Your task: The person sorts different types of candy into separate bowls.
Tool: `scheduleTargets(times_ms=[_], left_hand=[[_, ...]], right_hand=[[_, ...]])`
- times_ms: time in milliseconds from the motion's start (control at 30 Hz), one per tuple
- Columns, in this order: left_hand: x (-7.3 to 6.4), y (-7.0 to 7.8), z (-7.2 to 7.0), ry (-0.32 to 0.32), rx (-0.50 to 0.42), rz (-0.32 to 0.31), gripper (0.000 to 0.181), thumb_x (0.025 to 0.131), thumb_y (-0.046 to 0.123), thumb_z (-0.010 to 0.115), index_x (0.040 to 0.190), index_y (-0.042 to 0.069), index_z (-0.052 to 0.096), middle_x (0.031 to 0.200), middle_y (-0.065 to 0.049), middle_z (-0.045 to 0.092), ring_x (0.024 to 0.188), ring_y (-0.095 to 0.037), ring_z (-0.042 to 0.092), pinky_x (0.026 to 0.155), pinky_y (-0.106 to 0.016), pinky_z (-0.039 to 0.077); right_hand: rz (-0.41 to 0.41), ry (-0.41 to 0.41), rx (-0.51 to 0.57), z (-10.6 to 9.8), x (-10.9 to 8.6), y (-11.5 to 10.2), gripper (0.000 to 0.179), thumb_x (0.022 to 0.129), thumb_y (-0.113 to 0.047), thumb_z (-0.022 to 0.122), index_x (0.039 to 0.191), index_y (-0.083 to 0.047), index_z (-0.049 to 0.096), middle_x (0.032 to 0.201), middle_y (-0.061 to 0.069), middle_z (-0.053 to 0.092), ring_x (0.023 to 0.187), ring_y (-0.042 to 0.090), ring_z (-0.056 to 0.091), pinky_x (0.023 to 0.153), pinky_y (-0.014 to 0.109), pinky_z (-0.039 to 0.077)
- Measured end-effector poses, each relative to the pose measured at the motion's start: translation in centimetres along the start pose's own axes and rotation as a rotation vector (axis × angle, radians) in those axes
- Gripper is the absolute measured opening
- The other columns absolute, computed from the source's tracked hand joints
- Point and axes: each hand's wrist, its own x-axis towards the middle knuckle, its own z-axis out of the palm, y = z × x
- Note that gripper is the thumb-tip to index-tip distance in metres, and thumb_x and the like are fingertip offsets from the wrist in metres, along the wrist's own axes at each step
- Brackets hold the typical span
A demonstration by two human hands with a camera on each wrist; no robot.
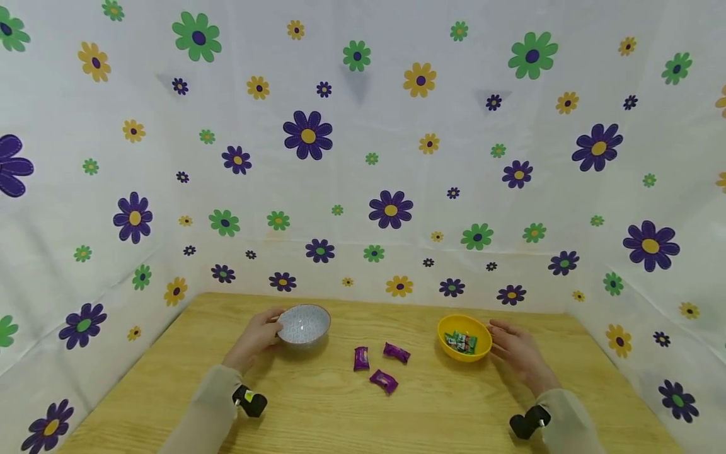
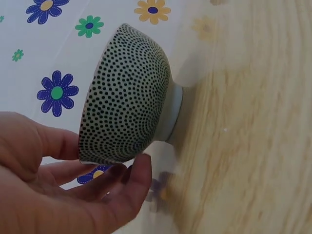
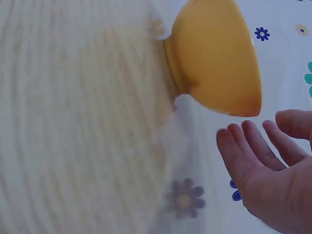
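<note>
A patterned ceramic bowl [image 1: 304, 325], pale inside and black-dotted outside, is at the back left. My left hand [image 1: 259, 334] holds its left edge. The left wrist view shows the thumb at the rim of the dotted bowl [image 2: 126, 97] and the other fingers curled beneath its side. A yellow bowl [image 1: 464, 356] with several green-wrapped candies [image 1: 461, 342] inside is on the right. Just right of it is my right hand [image 1: 518, 353], its fingers loosely bent. In the right wrist view a small gap separates the fingertips from the yellow bowl [image 3: 214, 58].
Between the bowls, three purple-wrapped candies lie on the wooden table [image 1: 317, 403]: one on the left [image 1: 361, 359], one at upper right [image 1: 396, 352] and one nearer me [image 1: 384, 381]. A white flower-print curtain [image 1: 351, 176] hangs behind and along both sides.
</note>
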Motion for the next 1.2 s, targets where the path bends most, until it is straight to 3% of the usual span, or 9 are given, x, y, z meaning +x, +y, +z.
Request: scheduleTargets(times_ms=[167,367,433,633,800,1033,1200], left_hand=[[0.6,-0.6,-0.3,-0.041,-0.094,-0.025,0.053,0.098,0.003,0.036,0.150,-0.005,0.029,0.148,-0.033,0.033,0.122,-0.039,0.048,0.094,-0.048,0.052],[0.7,-0.9,-0.8,-0.082,-0.158,-0.060,0.053,0.099,0.008,0.036,0.151,-0.002,0.029,0.146,-0.027,0.036,0.115,-0.033,0.050,0.091,-0.043,0.053],[0.7,-1.1,-0.9,-0.082,-0.166,-0.068,0.052,0.100,0.009,0.038,0.150,-0.001,0.031,0.145,-0.026,0.038,0.114,-0.032,0.051,0.092,-0.043,0.053],[0.6,-1.5,-1.0,-0.097,-0.176,-0.077,0.050,0.101,0.010,0.039,0.150,0.000,0.033,0.143,-0.025,0.041,0.111,-0.029,0.054,0.092,-0.042,0.054],[0.7,-1.7,-1.2,-0.099,-0.192,-0.061,0.051,0.101,0.009,0.040,0.150,-0.001,0.032,0.144,-0.028,0.040,0.109,-0.030,0.057,0.092,-0.043,0.055],[0.9,-1.8,-1.5,-0.095,-0.189,-0.077,0.050,0.103,0.013,0.042,0.151,0.002,0.033,0.145,-0.025,0.041,0.112,-0.030,0.056,0.093,-0.042,0.055],[0.8,-1.8,-1.6,-0.097,-0.183,-0.068,0.051,0.102,0.012,0.042,0.151,0.001,0.031,0.147,-0.026,0.038,0.114,-0.032,0.055,0.093,-0.042,0.054]], right_hand=[[-0.070,0.073,-0.010,0.1,0.0,-1.4,0.053,0.106,-0.024,0.042,0.152,-0.001,0.030,0.154,0.024,0.034,0.140,0.033,0.039,0.106,0.030,0.041],[-0.088,0.073,0.042,0.9,-0.2,-2.6,0.054,0.103,-0.025,0.051,0.150,-0.004,0.035,0.154,0.019,0.037,0.119,0.005,0.057,0.098,0.018,0.045],[-0.088,0.043,0.055,1.3,-0.3,-2.7,0.055,0.102,-0.024,0.053,0.150,-0.004,0.035,0.154,0.019,0.037,0.118,0.004,0.057,0.097,0.017,0.047],[-0.117,-0.059,0.039,2.6,-0.4,-2.8,0.051,0.101,-0.023,0.055,0.147,-0.006,0.040,0.150,0.018,0.042,0.129,0.022,0.053,0.098,0.023,0.049],[-0.147,-0.173,0.017,4.3,-0.4,-3.1,0.052,0.099,-0.027,0.059,0.144,-0.004,0.044,0.147,0.021,0.045,0.124,0.022,0.057,0.103,0.033,0.048],[-0.136,-0.318,0.001,6.9,-0.6,-3.5,0.050,0.095,-0.025,0.065,0.139,-0.005,0.053,0.136,0.018,0.056,0.114,0.021,0.063,0.095,0.030,0.053],[-0.157,-0.482,0.003,8.7,-0.5,-2.9,0.052,0.095,-0.022,0.065,0.139,0.002,0.050,0.133,0.024,0.056,0.112,0.025,0.064,0.096,0.035,0.053]])
